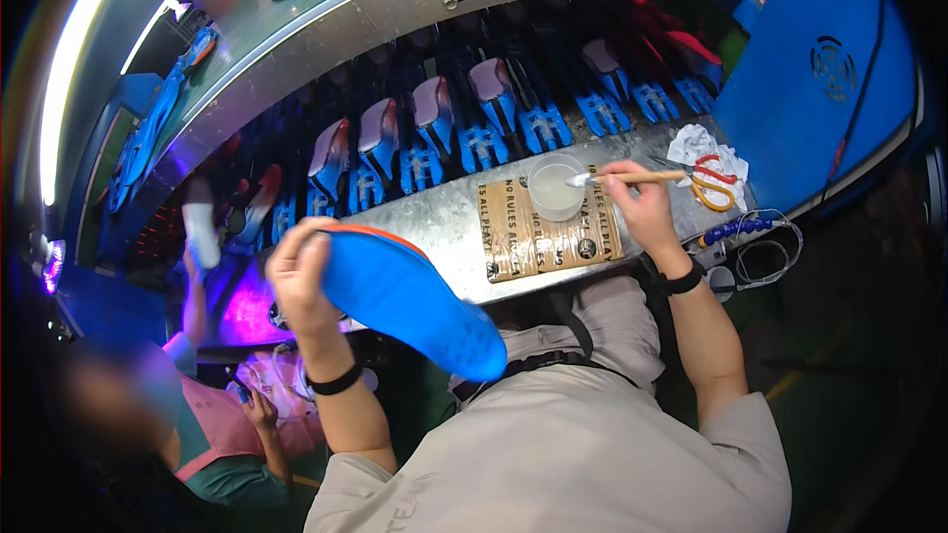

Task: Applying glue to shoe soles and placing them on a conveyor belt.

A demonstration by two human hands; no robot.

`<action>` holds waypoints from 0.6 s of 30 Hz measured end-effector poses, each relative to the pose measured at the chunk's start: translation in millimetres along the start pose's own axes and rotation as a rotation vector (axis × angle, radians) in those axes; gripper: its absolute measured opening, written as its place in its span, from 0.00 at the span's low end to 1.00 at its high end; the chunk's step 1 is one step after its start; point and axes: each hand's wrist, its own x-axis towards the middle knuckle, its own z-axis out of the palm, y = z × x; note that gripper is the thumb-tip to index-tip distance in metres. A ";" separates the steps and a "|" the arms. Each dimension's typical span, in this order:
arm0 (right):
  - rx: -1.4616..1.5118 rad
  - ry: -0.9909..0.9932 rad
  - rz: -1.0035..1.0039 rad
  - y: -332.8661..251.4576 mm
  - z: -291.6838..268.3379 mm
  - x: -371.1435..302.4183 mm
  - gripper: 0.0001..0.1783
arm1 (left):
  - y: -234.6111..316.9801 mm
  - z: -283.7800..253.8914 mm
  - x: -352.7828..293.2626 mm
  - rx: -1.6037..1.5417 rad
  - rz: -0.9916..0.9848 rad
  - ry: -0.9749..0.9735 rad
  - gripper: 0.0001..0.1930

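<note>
Here's the blue sole (410,296), up in the air in front of the bench edge, slanting down to the right with a strip of orange along its upper rim! The left hand (301,271) has it clamped at the upper-left end, fingers wrapped over that end. It looks light, a bendy foam sort of thing, probably not slippery but easily dented or smudged; by my reckoning the edges near the end are the place to take hold, leaving the broad face untouched. Over to the right hand (640,205), closed around the wooden handle of a brush (647,177), its pale bristles right at the clear cup (553,205); whether they dip in, I can't tell. The cup sits on brown printed cardboard (518,259) on the metal bench (415,222). Orange-handled scissors (729,199) lie beside crumpled white paper (699,143), and out back stand rows of shoe parts (432,109)!
</note>
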 end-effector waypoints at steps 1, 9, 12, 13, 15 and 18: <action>-0.075 -0.052 -0.007 -11.3 4.5 4.0 0.09 | -13.8 5.4 -11.1 -0.072 -0.135 -0.073 0.12; -0.362 -0.211 0.018 -30.4 23.4 14.0 0.08 | -76.0 44.9 -98.0 -1.052 -0.592 -0.372 0.38; -0.258 -0.158 -0.005 -43.8 25.6 10.9 0.07 | -81.8 50.0 -125.5 -1.002 -0.637 -0.650 0.44; -0.218 -0.113 -0.065 -45.2 26.3 9.7 0.07 | -84.7 49.1 -130.3 -0.979 -0.657 -0.625 0.44; -0.288 -0.138 -0.093 -36.4 26.2 10.1 0.07 | -95.0 45.7 -137.9 -0.961 -0.677 -0.586 0.44; -0.419 -0.158 -0.266 -32.8 28.8 7.1 0.06 | -106.6 43.2 -141.6 -0.894 -0.759 -0.457 0.42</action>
